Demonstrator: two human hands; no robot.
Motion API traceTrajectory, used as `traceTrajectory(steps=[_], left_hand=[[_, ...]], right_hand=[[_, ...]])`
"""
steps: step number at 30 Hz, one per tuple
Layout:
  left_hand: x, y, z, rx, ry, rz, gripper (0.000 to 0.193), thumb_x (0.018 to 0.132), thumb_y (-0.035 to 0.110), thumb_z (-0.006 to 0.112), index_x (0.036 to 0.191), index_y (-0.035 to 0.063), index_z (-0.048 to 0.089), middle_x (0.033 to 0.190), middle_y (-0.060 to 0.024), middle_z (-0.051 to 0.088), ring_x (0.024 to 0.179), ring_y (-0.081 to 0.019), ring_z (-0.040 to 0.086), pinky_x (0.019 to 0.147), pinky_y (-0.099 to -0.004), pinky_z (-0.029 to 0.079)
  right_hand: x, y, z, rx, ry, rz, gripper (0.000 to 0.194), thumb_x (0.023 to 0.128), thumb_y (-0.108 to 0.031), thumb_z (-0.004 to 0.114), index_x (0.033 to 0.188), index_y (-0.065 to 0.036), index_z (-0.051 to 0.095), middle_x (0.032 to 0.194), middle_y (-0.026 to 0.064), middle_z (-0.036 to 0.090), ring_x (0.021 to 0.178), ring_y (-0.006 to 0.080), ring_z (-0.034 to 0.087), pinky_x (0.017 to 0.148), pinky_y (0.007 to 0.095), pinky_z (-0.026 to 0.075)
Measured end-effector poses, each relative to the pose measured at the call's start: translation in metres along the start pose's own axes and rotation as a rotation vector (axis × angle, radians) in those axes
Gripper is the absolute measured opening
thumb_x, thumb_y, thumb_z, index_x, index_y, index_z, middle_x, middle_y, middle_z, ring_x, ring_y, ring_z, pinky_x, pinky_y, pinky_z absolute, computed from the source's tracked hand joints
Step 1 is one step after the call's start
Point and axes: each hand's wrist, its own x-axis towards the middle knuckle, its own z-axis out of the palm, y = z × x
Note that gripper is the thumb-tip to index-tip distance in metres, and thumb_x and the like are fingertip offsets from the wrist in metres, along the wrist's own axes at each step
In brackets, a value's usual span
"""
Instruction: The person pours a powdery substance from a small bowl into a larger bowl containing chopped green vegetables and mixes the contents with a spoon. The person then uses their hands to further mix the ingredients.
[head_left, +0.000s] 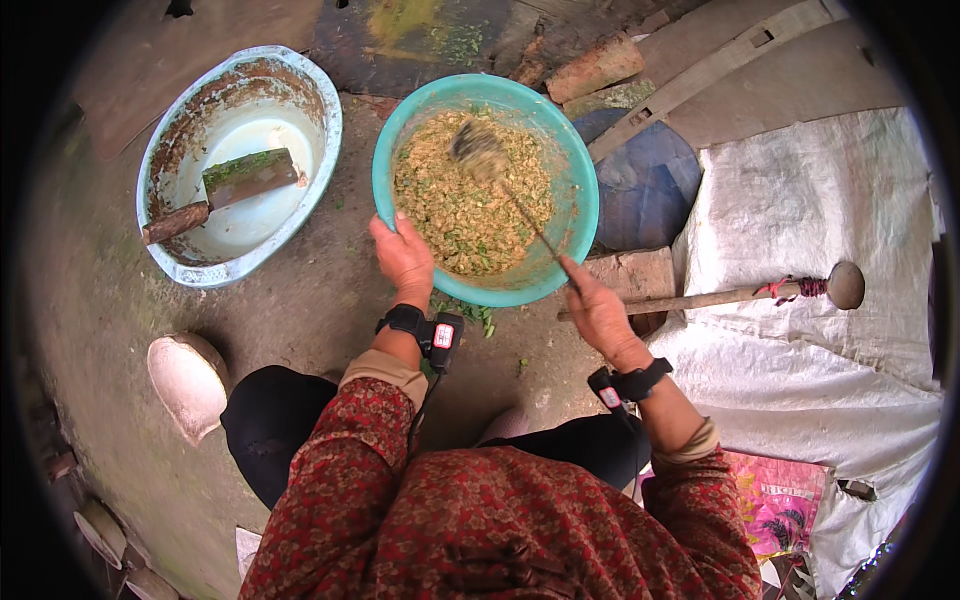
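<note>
A round turquoise plastic basin (581, 180) stands before me on the concrete floor. It holds a crumbly tan mash (465, 217) flecked with chopped green leaves. My left hand (403, 251) grips the near left rim, thumb over the top edge. In my right hand (600, 307) is the thin handle of a metal ladle (480, 150), reaching over the basin's right rim. Its head is blurred and lies at the mash near the far side. A few green leaf scraps lie on the floor under the near rim.
Left of the basin, a dirty pale-blue tub (240, 271) holds a cleaver (251, 182) with a wooden handle. A white scoop (187, 382) lies nearer my left knee. At right are bricks (596, 67), a wooden-handled ladle (720, 298) and white woven sheeting (810, 210).
</note>
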Motion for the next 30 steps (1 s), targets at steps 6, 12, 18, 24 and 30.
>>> traceTrajectory(steps=[6, 12, 18, 24, 30], left_hand=[[0.000, 0.001, 0.000, -0.025, 0.008, 0.035, 0.040, 0.093, 0.035, 0.048, 0.118, 0.0037, 0.047, 0.096, -0.0218, 0.062, 0.088, -0.0428, 0.060, 0.075, -0.0504, 0.046], [0.000, 0.000, 0.003, -0.051, -0.028, 0.003, 0.043, 0.090, 0.033, 0.054, 0.120, 0.0037, 0.046, 0.098, -0.0218, 0.062, 0.091, -0.0423, 0.060, 0.077, -0.0497, 0.046], [0.001, -0.002, 0.002, -0.007, -0.018, 0.003, 0.044, 0.088, 0.029, 0.056, 0.121, 0.0026, 0.044, 0.101, -0.0230, 0.062, 0.093, -0.0440, 0.059, 0.080, -0.0503, 0.045], [-0.004, 0.003, 0.000, 0.008, -0.024, -0.027, 0.043, 0.088, 0.028, 0.056, 0.121, 0.0032, 0.044, 0.103, -0.0233, 0.061, 0.095, -0.0437, 0.058, 0.080, -0.0505, 0.045], [-0.004, 0.005, -0.001, 0.005, -0.017, -0.023, 0.042, 0.089, 0.027, 0.056, 0.121, 0.0030, 0.044, 0.103, -0.0230, 0.061, 0.095, -0.0426, 0.059, 0.079, -0.0500, 0.045]], right_hand=[[-0.052, 0.001, -0.018, -0.075, -0.225, -0.051, 0.050, 0.085, -0.013, 0.056, 0.133, -0.017, 0.045, 0.080, 0.0188, 0.061, 0.071, 0.0380, 0.061, 0.063, 0.0463, 0.051], [-0.060, 0.052, -0.072, -0.215, 0.007, 0.121, 0.051, 0.085, -0.012, 0.056, 0.134, -0.022, 0.048, 0.087, 0.0173, 0.062, 0.076, 0.0371, 0.062, 0.066, 0.0444, 0.052], [0.059, 0.070, -0.013, -0.228, -0.123, 0.065, 0.047, 0.087, -0.014, 0.051, 0.133, -0.015, 0.045, 0.089, 0.0227, 0.064, 0.079, 0.0402, 0.062, 0.071, 0.0486, 0.050], [0.023, 0.050, 0.017, -0.119, -0.152, 0.028, 0.052, 0.086, -0.015, 0.052, 0.136, -0.009, 0.037, 0.090, 0.0245, 0.063, 0.079, 0.0422, 0.062, 0.071, 0.0513, 0.050], [-0.038, 0.022, -0.023, -0.166, -0.273, 0.126, 0.052, 0.086, -0.016, 0.055, 0.136, -0.018, 0.040, 0.089, 0.0235, 0.063, 0.076, 0.0388, 0.063, 0.067, 0.0481, 0.051]])
